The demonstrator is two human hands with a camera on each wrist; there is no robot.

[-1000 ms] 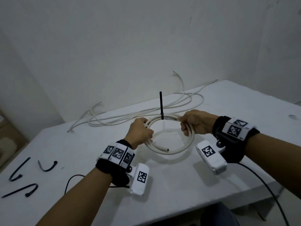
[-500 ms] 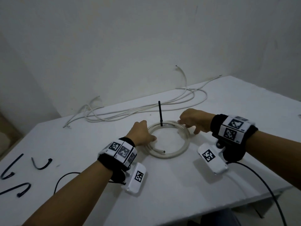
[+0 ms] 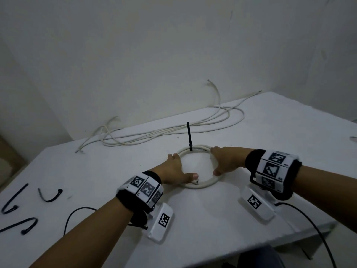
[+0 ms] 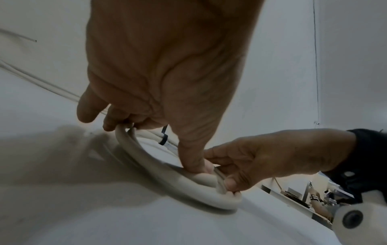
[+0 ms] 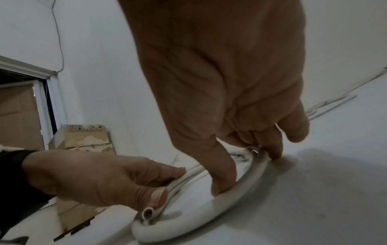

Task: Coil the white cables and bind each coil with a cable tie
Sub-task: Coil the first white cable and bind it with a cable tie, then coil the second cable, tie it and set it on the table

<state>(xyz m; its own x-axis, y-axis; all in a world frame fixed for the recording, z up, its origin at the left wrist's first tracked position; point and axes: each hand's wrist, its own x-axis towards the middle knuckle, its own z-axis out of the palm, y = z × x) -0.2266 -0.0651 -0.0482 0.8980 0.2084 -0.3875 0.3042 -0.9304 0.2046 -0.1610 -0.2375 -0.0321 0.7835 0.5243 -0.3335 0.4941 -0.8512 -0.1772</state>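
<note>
A coil of white cable (image 3: pixel 204 185) lies flat on the white table (image 3: pixel 212 238), bound at its far side by a black cable tie (image 3: pixel 189 136) whose tail stands upright. My left hand (image 3: pixel 173 169) rests on the coil's left side, fingers straight, thumb pressing beside the cut cable end (image 3: pixel 196 182). My right hand (image 3: pixel 224 161) presses the right side, thumb inside the ring, fingers over the outer edge. In the left wrist view the coil (image 4: pixel 188 194) and tie (image 4: pixel 164 137) show under both hands. In the right wrist view the cable end (image 5: pixel 147 213) sits below the left thumb.
Several loose white cables (image 3: pixel 173 130) sprawl along the wall at the back of the table. Three loose black cable ties (image 3: pixel 50 196) lie at the table's left end. Black wrist-camera wires (image 3: pixel 77 211) trail toward the front edge. Cardboard boxes (image 5: pixel 83 139) stand beyond the table's left side.
The coil, held up in both gripping hands a second ago, has come down flat on the table. Both hands have uncurled and now press on it.
</note>
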